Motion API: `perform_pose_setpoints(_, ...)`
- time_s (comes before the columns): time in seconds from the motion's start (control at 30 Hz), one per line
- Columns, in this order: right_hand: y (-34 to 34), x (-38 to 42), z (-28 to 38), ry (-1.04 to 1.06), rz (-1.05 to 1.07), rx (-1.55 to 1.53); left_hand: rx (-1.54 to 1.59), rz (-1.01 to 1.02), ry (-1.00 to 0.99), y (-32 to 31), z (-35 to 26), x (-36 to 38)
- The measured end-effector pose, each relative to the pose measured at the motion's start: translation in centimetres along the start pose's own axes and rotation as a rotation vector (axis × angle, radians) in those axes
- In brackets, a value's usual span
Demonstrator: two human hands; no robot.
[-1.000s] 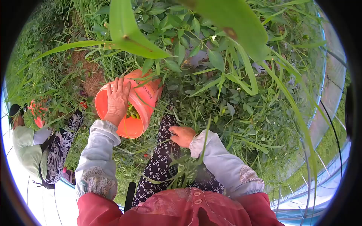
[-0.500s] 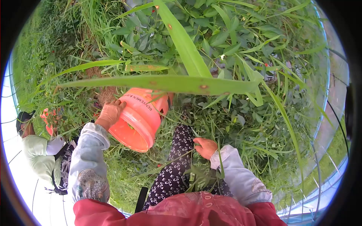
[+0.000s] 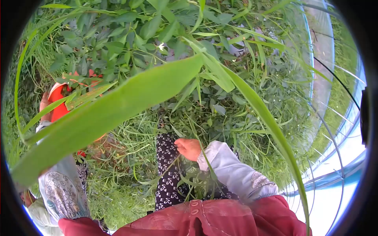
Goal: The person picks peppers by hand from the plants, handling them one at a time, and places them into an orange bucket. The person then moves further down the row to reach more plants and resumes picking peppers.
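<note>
At the far left, my left hand (image 3: 45, 105) grips the side of an orange bucket (image 3: 59, 113). Broad grass blades cross in front of the bucket and hide much of it. Its pale rim shows near my fingers, and red shapes show by its top, too covered to name. My right hand (image 3: 188, 149) is closed beside my knee in patterned trousers (image 3: 167, 157). Thin grass stems pass by its fingers, but I cannot make out what it holds.
Leafy green plants (image 3: 149, 47) with a small white flower (image 3: 161, 47) grow ahead. A long grass blade (image 3: 118, 106) hangs close before the camera. Netting on hoops (image 3: 321, 59) runs along the right. Another person's sleeve (image 3: 41, 214) appears at lower left.
My left hand has moved the orange bucket farther left, and its wide opening no longer faces me. The view has shifted right. My right hand stays closed by my knee.
</note>
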State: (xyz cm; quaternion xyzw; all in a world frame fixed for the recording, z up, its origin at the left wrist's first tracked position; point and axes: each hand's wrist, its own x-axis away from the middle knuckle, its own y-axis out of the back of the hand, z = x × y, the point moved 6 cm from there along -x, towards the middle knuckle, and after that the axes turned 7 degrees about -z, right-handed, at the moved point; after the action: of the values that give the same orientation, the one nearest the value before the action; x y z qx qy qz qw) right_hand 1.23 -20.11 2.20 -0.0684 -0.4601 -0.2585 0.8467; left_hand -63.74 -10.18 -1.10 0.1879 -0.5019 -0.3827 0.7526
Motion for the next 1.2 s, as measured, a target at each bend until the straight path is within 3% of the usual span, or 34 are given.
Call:
perform_pose_setpoints(0.2,4.8,-0.6,3.8,0.034,-0.116,-0.166,0.067,-0.162,0.162,0.1,-0.5,1.4)
perform_pose_setpoints(0.27,4.3,-1.5,1.5,0.074,-0.150,-0.150,0.073,-0.224,0.219,0.4,-0.2,2.3)
perform_pose_setpoints(0.33,7.6,-0.8,4.3,0.145,-0.102,0.164,0.071,-0.329,0.235,1.9,-0.7,4.0)
perform_pose_setpoints(0.37,8.0,-0.4,3.6,0.145,-0.106,0.157,0.075,-0.400,0.238,2.8,-1.1,4.8)
perform_pose_setpoints(0.43,8.0,0.3,2.1,0.211,-0.104,0.428,0.097,-0.585,0.197,5.4,-4.1,6.2)
perform_pose_setpoints(0.47,8.2,0.8,1.6,0.097,0.051,0.492,0.095,-0.270,0.285,7.3,-6.7,6.2)
perform_pose_setpoints(0.53,8.2,1.9,0.0,0.080,0.117,0.545,0.156,-0.418,0.046,8.9,-12.6,7.4)
perform_pose_setpoints(0.6,8.6,3.3,-1.2,0.005,0.246,0.604,0.500,-0.327,-0.063,17.5,-22.1,9.7)
perform_pose_setpoints(0.67,7.8,4.6,-4.5,-0.002,0.208,0.518,0.660,-0.232,-0.216,19.5,-28.5,10.8)
perform_pose_setpoints(0.8,8.6,6.8,-7.4,0.006,0.197,0.335,0.746,-0.237,-0.439,26.7,-39.1,13.3)
perform_pose_setpoints(0.87,9.5,8.5,-7.8,0.081,0.188,0.242,0.780,-0.167,-0.474,29.9,-42.5,14.5)
perform_pose_setpoints(1.13,14.6,12.2,-8.6,-0.024,0.039,0.259,0.547,-0.240,-0.615,36.7,-49.8,15.5)
perform_pose_setpoints(1.2,15.0,12.0,-9.1,-0.013,-0.012,0.237,0.324,-0.261,-0.733,37.3,-51.5,13.1)
